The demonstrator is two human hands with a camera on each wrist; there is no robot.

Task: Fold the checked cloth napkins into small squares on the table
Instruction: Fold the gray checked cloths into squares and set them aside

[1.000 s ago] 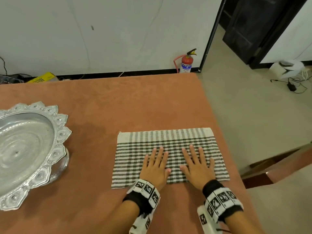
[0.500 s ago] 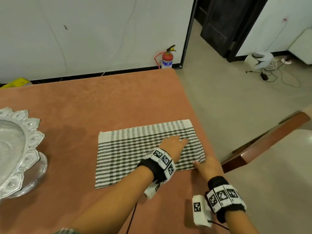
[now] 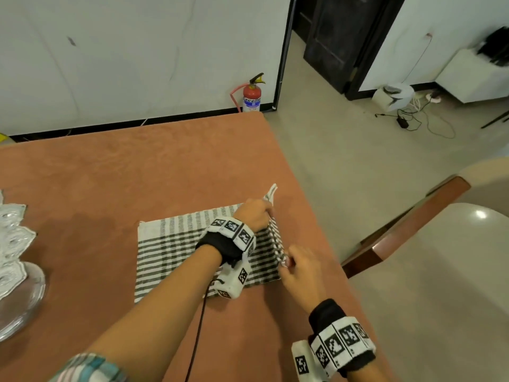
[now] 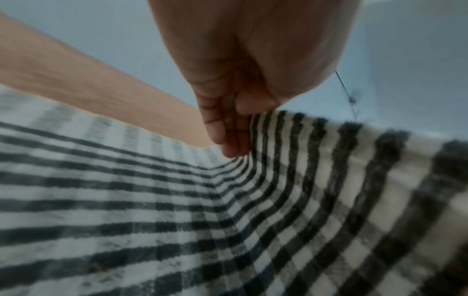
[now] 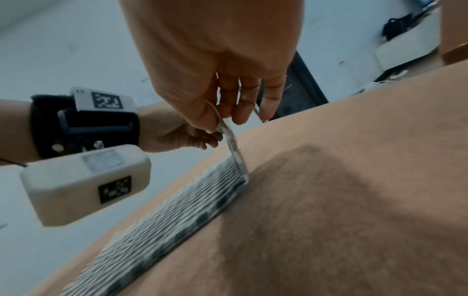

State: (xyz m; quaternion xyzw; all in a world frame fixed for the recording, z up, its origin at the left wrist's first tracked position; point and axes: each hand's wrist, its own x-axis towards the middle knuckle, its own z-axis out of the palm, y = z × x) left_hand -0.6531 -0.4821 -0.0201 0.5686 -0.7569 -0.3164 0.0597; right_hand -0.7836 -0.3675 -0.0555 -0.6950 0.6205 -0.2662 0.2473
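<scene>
A black-and-white checked napkin (image 3: pixel 176 252) lies folded as a rectangle on the terracotta table (image 3: pixel 110 175), near its right side. The napkin's right edge is lifted off the table. My left hand (image 3: pixel 254 213) pinches the far right corner, and the same pinch shows on the napkin (image 4: pixel 278 200) under my left hand (image 4: pixel 238 124) in the left wrist view. My right hand (image 3: pixel 296 264) pinches the near right corner. In the right wrist view my right hand (image 5: pixel 228 116) holds the thin raised edge of the napkin (image 5: pixel 177 216).
A silver scalloped tray (image 3: pixel 13 244) stands at the table's left edge. The table's right edge runs just beside the napkin, with a wooden chair (image 3: pixel 407 219) beyond it. A red fire extinguisher (image 3: pixel 252 95) stands by the far wall.
Both hands lay flat on the middle of the napkin, then slid to its right edge. Now each pinches a right corner and the edge is lifted off the table.
</scene>
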